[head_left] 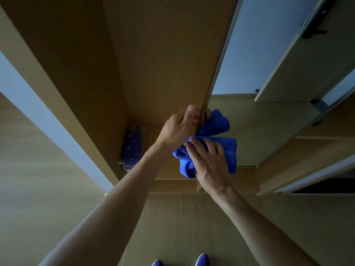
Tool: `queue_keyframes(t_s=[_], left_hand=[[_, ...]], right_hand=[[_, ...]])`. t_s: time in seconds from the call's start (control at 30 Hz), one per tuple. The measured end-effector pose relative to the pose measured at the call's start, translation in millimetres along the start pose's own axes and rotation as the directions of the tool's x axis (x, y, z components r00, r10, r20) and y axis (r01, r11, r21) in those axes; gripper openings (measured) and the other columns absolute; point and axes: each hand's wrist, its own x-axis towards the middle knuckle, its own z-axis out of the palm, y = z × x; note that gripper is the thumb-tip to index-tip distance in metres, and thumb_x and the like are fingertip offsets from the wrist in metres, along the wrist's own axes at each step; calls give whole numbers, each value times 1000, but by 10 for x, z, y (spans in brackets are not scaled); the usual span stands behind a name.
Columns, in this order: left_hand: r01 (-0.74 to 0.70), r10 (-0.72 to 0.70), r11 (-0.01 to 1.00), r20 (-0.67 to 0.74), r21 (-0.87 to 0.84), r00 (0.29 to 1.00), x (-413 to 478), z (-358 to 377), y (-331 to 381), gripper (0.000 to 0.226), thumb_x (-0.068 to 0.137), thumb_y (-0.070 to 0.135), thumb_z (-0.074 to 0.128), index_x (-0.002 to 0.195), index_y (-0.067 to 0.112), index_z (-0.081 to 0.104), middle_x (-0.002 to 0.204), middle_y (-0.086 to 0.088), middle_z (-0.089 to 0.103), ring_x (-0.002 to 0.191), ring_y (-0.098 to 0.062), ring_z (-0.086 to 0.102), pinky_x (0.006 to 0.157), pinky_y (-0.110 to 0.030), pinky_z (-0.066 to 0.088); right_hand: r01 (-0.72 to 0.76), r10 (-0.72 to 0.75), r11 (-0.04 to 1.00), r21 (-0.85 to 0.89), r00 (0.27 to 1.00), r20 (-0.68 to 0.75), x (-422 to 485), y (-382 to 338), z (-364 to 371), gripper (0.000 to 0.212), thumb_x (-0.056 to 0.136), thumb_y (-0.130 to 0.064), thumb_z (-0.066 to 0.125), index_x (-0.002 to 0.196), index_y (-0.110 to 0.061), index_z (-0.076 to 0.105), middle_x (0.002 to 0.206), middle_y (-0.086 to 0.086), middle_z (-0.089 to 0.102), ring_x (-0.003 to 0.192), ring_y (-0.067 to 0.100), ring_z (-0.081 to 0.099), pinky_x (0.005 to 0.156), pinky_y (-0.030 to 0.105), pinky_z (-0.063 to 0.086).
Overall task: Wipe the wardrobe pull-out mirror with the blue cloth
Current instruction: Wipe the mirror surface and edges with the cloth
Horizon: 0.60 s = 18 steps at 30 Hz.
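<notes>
Blue cloth sits bunched against the lower part of the pull-out mirror, w/ its reflection just above it in the glass. R hand presses it on, fingers fairly straight & spread over the fabric. L hand grips the mirror's front edge just above the cloth, thumb on the near side, fingers wrapped round behind. Mirror stands out from the wooden wardrobe. A clear bag w/ purple contents lies on the wardrobe floor. Purple shoes show at bottom edge.

No readable text or labels anywhere.
</notes>
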Motion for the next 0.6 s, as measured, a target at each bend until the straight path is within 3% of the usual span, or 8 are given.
queue_keyframes(t_s=[0.13, 0.23, 0.4, 0.5, 0.6], left_hand=[[2, -2, 1000, -9, -4, 1000, 29, 84, -234, 47, 109, 50, 34, 106, 23, 73, 100, 0, 75, 100, -16, 70, 98, -43, 55], [-57, 57, 998, -46, -15, 997, 50, 144, -302, 39, 110, 43, 35, 93, 31, 68, 91, 7, 74, 86, -12, 70, 83, -29, 57], [-150, 144, 987, -100, -57, 985, 9, 234, -364, 27, 111, 23, 39, 97, 24, 63, 69, 19, 65, 62, 2, 58, 60, -10, 45], [-158, 155, 987, -84, -33, 984, -3, 244, -382, 26, 110, 17, 40, 101, 27, 61, 72, 20, 65, 67, 2, 58, 67, -15, 47], [-83, 79, 994, -49, -74, 996, 21, 209, -454, 28, 107, 36, 40, 104, 41, 67, 90, 14, 69, 88, -9, 65, 91, -41, 54]], right_hand=[[19, -19, 999, -32, 1000, -19, -62, -12, 286, 48, 80, -8, 64, 127, -20, 58, 133, 1, 60, 107, 30, 58, 92, 44, 45], [21, -19, 999, -42, 997, 70, -203, -50, 583, 53, 76, -9, 77, 126, -22, 63, 135, -1, 61, 112, 30, 59, 93, 44, 48], [21, -15, 999, -33, 987, 163, -377, -147, 1006, 44, 78, -10, 74, 119, -24, 66, 130, -4, 62, 107, 25, 59, 91, 40, 46], [49, -41, 998, -28, 973, 228, -445, -168, 1128, 38, 80, -7, 61, 114, -24, 64, 125, -5, 62, 102, 23, 59, 92, 37, 44], [73, -72, 997, 6, 961, 266, -442, -143, 1132, 34, 81, -6, 55, 109, -24, 63, 118, -6, 64, 100, 22, 58, 91, 35, 46]])
